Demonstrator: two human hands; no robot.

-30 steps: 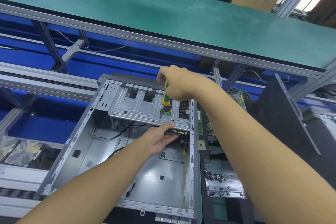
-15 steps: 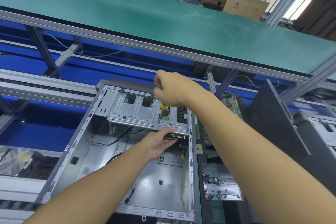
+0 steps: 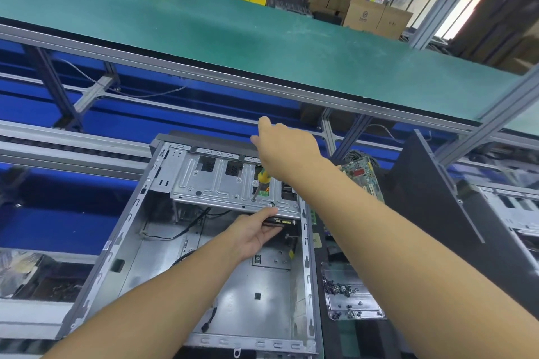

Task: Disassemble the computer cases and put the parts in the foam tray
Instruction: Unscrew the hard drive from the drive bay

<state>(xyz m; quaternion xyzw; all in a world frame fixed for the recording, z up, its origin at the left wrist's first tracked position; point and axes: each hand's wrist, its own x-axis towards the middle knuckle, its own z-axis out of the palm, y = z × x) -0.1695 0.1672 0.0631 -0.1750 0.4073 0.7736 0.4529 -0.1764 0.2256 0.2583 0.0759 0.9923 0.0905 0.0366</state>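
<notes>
Fingers (image 3: 272, 231) of left hand (image 3: 253, 232): curled under the drive (image 3: 284, 222), thumb laid on its upper near edge, so the drive is pinched and propped from below. Right hand (image 3: 287, 151): seen from the back and closed round the yellow-green handle of the screwdriver (image 3: 262, 177). Its individual fingers are hidden. Shaft slants down and to the left, with the tip seated on a screw in the top plate of the cage (image 3: 215, 183).

Drive position: tucked just under the cage's near right corner, inside the open case (image 3: 163, 256), black with a yellow label facing the camera. Long axis runs left to right along the cage edge. It lies directly below the screwdriver tip with the plate between them. The left hand is the nearer one, already touching it.

Judgement: step in hand is freeing the drive's screws. Once loose, the drive should drop into the left palm and come out toward the person, into the open cavity.

Right of the case: screw tray (image 3: 350, 304) with loose screws, and a board (image 3: 360, 172) farther back. Foam tray not identified in view.
</notes>
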